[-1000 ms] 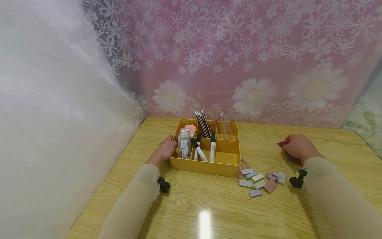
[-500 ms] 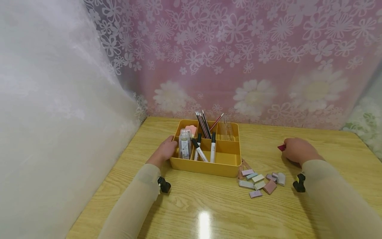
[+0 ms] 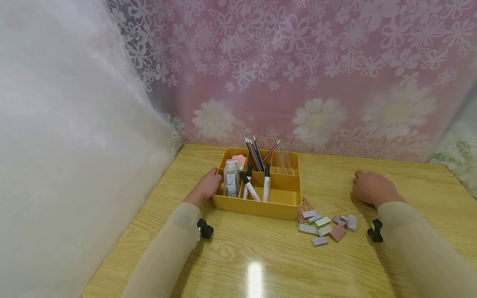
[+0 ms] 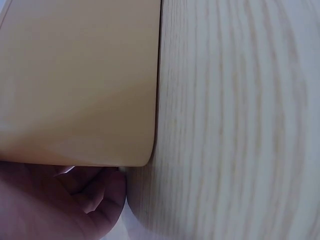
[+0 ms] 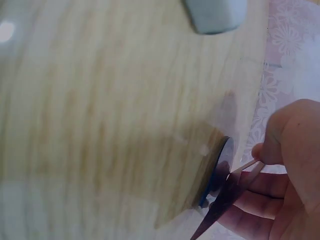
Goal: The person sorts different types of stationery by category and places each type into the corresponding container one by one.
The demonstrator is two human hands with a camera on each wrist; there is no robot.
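A yellow desk organizer (image 3: 257, 210) sits toward the back of the table. My left hand (image 3: 206, 187) holds its left side, fingers curled by the corner in the left wrist view. Over at the right, my right hand (image 3: 374, 188) pinches a thin, dark red pointed piece (image 5: 225, 200) between thumb and fingers; the head view hides it behind the hand. Just under that piece is a round, flat, shiny disc (image 5: 223, 157) with a dark edge; its kind cannot be made out.
The organizer holds pencils (image 3: 255, 154), markers (image 3: 266, 184), a clear labelled bottle (image 3: 231, 182), a pink item (image 3: 240, 159) and clear strips (image 3: 285, 163). Several pastel erasers (image 3: 323, 230) lie scattered right of it, near wooden pieces (image 3: 304, 206). A floral curtain (image 3: 298, 74) hangs behind the table.
My right hand has turned slightly, so the dark red piece that showed earlier has gone out of sight behind it in the head view. The left hand stays put.
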